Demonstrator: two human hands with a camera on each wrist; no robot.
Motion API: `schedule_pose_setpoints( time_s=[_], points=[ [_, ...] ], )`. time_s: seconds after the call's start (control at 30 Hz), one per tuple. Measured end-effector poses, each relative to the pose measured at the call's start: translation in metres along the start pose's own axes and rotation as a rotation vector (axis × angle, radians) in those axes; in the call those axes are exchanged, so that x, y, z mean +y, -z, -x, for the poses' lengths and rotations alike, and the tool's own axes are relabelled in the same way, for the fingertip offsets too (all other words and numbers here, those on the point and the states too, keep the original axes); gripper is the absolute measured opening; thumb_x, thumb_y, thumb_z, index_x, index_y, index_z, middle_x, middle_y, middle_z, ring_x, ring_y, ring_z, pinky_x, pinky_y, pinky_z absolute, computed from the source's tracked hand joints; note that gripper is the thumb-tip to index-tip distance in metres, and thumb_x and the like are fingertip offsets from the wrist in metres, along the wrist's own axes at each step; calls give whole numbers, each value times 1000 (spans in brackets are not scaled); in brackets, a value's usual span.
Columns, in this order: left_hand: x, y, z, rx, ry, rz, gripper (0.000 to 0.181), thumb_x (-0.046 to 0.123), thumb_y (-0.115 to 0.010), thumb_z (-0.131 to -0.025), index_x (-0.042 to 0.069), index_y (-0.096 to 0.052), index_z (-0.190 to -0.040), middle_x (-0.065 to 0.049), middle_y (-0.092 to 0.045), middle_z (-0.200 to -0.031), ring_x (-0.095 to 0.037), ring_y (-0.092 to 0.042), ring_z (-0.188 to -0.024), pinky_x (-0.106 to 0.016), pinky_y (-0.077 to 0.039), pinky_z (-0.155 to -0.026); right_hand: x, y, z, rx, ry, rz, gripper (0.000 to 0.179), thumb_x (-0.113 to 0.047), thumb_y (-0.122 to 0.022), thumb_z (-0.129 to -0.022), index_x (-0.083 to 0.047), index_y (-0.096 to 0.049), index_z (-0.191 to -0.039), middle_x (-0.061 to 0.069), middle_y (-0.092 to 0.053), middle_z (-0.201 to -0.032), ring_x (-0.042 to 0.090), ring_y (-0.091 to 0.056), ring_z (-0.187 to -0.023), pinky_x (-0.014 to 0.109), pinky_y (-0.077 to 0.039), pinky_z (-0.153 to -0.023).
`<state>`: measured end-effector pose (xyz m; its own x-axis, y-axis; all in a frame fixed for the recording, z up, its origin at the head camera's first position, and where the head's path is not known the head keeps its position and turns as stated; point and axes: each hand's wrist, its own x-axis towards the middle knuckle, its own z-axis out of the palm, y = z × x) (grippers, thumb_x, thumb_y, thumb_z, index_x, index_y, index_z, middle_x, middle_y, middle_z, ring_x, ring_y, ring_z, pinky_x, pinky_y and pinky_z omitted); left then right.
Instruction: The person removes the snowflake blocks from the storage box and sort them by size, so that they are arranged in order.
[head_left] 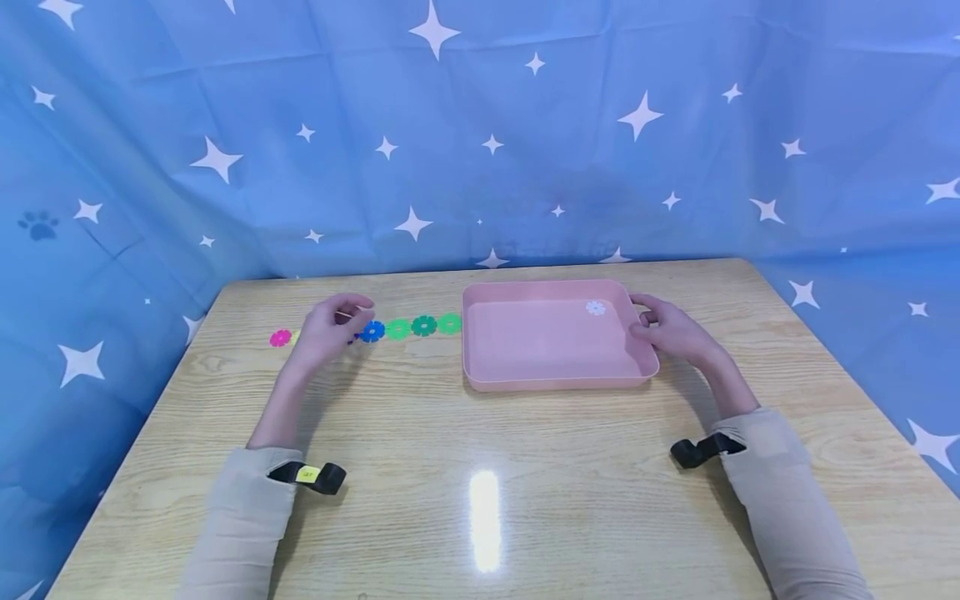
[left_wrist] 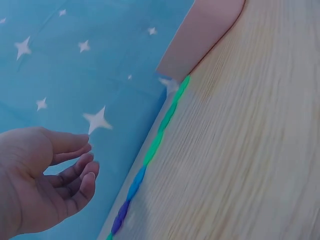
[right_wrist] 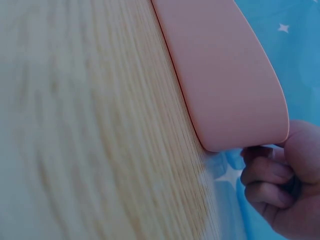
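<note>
A pink tray rests on the table, with one white snowflake-shaped disc inside it near the back right. My right hand pinches the tray's right rim, with the thumb at the top edge and the fingers outside, partly curled. A row of flat notched discs runs left from the tray: green, dark green, light green, blue and, at the far end, pink. Over this row hovers my left hand, fingers loosely bent and holding nothing; it hides some discs.
The wooden table reaches toward me, with a bright light reflection at its front middle. A blue curtain with white stars hangs along the back and sides. Black straps are on both wrists.
</note>
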<state>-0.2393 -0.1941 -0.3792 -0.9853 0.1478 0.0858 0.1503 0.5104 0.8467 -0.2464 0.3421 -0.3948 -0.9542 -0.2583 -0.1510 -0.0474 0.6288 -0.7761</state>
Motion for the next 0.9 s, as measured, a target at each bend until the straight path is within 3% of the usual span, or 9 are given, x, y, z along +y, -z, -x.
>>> schedule_pose_setpoints(
  time_s=[0.27,0.47,0.9],
  points=[
    [25,-30,-7,-69,-58,61,31,22,-62,-102,2,-63,-127,-16,-61,-110,-32,-60,-101,-45,-52,-86,-1,-1,1,3,7,2,64,-11,-53,-103,3,-21,-157,12,-48,-88,16,-43,-62,29,-37,-55],
    [43,-58,-13,-96,-104,68,27,21,-63,-102,5,-65,-124,-12,-64,-107,-27,-62,-99,-36,-53,-82,-2,0,0,-3,-7,18,65,-10,-52,-103,4,-19,-157,11,-48,-88,15,-42,-62,29,-37,-56],
    [77,-120,-27,-191,-160,117,28,18,-65,-100,2,-64,-123,-10,-65,-104,-25,-62,-97,-35,-53,-86,-1,0,-2,-5,-16,20,64,-7,-51,-103,6,-18,-157,12,-50,-89,16,-45,-64,28,-38,-56]
  ],
)
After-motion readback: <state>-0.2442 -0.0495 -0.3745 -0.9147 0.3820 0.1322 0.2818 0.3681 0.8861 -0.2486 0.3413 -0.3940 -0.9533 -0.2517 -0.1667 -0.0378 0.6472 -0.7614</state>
